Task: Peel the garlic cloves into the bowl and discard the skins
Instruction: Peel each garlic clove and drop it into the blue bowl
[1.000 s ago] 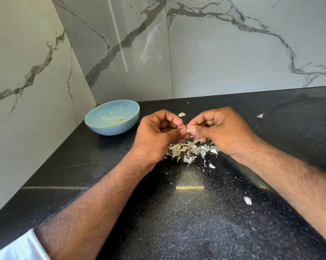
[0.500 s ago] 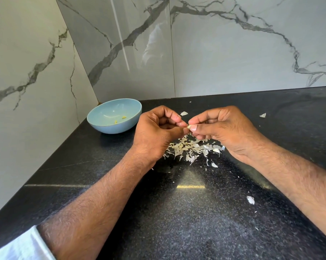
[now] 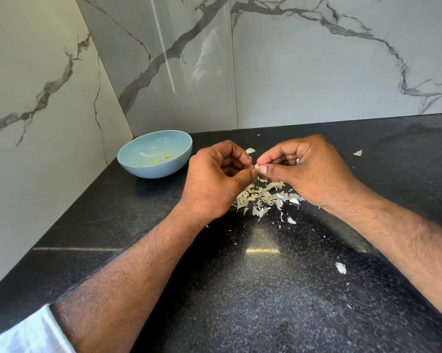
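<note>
**Both hands pinch one clove**

Right hand (image 3: 309, 171) pinches a garlic clove (image 3: 257, 167) between thumb and forefinger; left hand (image 3: 214, 182) nips its other side. Skins (image 3: 263, 197) lie heaped directly beneath on the worktop (image 3: 240, 289). Bowl (image 3: 148, 171) sits left, apart.

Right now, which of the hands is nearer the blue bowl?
Left. The left hand sits just right of the blue bowl, apart from it. The right hand lies farther right, beyond the left.

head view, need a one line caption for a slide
Both hands, left hand and right hand, pinch a garlic clove above a skin pile beside a blue bowl.
</note>
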Demonstrator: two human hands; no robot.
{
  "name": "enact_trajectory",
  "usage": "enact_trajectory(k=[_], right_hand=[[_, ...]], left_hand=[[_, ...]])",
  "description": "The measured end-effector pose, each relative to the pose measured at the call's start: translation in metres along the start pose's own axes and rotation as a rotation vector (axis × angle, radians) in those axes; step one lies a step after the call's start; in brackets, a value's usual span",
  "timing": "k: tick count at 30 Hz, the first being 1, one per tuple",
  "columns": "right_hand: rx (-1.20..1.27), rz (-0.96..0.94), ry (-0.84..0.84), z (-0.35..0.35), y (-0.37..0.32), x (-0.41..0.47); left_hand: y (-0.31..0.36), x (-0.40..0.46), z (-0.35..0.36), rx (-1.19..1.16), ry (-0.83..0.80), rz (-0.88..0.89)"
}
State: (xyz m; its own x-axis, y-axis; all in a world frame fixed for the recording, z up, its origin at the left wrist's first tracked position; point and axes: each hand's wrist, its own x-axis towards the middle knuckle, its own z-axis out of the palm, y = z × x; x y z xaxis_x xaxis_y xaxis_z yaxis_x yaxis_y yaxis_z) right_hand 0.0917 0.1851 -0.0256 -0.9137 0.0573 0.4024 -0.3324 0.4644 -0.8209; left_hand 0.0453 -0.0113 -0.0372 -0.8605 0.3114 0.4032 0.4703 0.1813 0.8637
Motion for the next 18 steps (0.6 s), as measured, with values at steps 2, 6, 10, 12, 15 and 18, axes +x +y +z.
enact_trajectory(k=[2,6,10,12,15,18], right_hand=[[-0.061,-0.026,-0.001,0.0007,0.0001,-0.0008],[-0.088,-0.036,0.026,0.0026,0.0000,-0.0009],[-0.098,-0.033,0.052,0.0051,-0.0007,-0.0012],[-0.105,-0.035,0.064,0.0060,-0.0010,-0.0016],[-0.106,-0.031,0.060,0.0052,-0.0006,-0.0013],[-0.010,0.015,-0.001,0.0041,0.0010,-0.0007]], left_hand=[[0.0007,-0.0002,0.0007,0.041,-0.005,0.027],[0.0019,0.0002,0.0017,0.061,0.017,0.039],[0.0023,0.0012,0.0035,0.079,0.053,0.030],[0.0025,0.0008,0.0044,0.081,0.057,0.020],[0.0036,-0.0002,0.0046,0.076,0.051,0.011],[0.0045,0.0000,0.0034,0.058,0.039,-0.010]])
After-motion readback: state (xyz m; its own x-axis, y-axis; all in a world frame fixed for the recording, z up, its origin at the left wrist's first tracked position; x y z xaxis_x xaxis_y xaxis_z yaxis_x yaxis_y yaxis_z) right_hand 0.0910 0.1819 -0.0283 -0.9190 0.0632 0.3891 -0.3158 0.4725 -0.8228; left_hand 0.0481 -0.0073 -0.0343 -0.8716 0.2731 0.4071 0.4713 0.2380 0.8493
